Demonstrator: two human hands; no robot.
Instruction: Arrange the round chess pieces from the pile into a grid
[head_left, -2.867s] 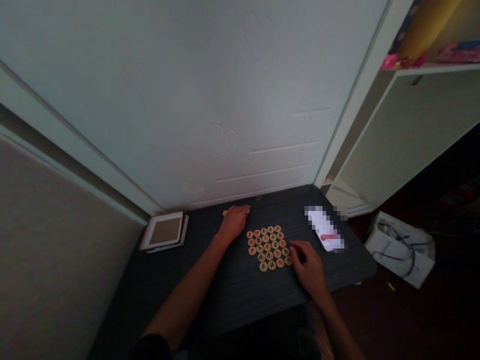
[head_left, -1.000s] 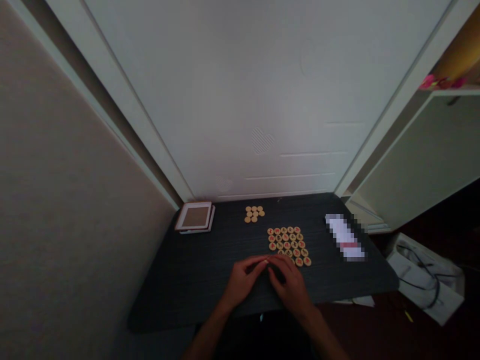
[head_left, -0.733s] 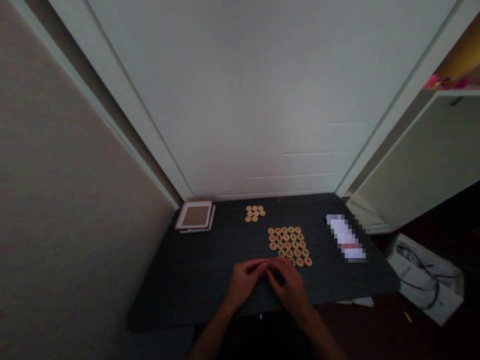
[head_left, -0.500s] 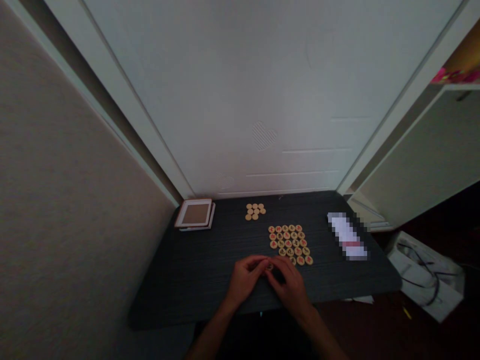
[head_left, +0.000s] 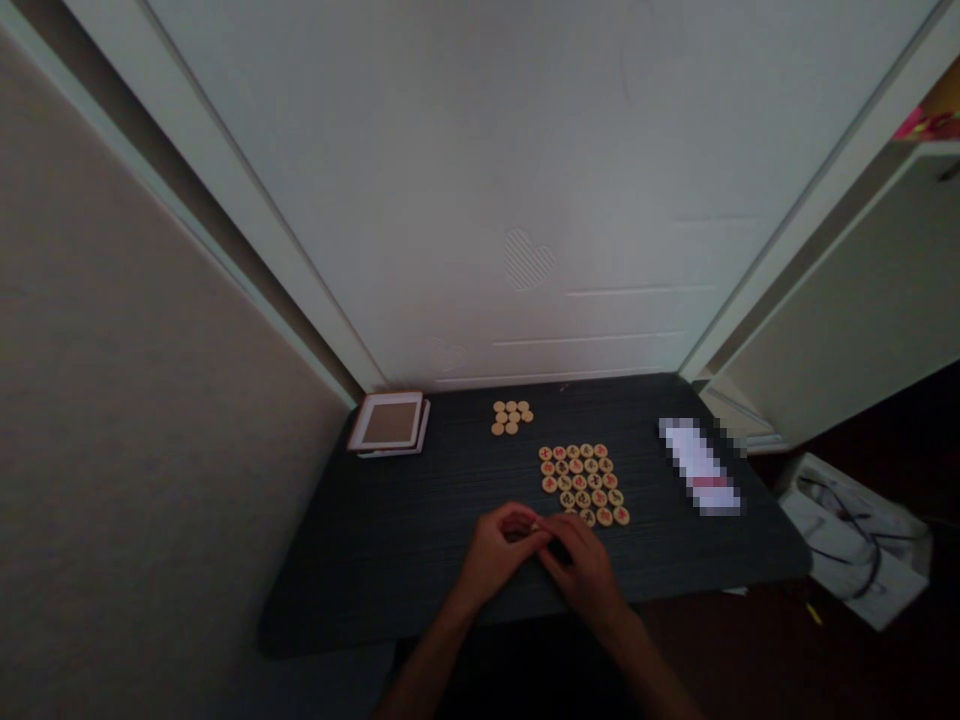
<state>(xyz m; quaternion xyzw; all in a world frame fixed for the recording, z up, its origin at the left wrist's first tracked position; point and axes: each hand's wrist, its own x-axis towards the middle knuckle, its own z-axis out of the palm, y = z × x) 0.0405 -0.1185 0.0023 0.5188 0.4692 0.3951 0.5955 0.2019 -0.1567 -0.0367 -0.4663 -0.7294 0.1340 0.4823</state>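
My left hand (head_left: 496, 555) and my right hand (head_left: 586, 568) meet low over the dark table (head_left: 360, 560), fingertips pinched together. Between them is a small round xiangqi piece (head_left: 535, 526), mostly covered by the fingers. Just beyond my right hand, rows of wooden xiangqi pieces (head_left: 580, 482) lie with red and black characters upward. My right hand hides part of the nearest row. Farther back, a small group of plain-faced round pieces (head_left: 514, 417) shows no characters.
At the back left corner sits a shallow white-rimmed box (head_left: 422, 428) with a brown inside. A blurred-out pale item (head_left: 697, 465) lies on the right side. A white container with cables (head_left: 855, 560) stands on the floor beyond the table's right edge.
The piece between my hands has been turned, and its face shows less now. My left fingers have opened into a rounder curl. The view has shifted slightly; the laid-out pieces stay put.
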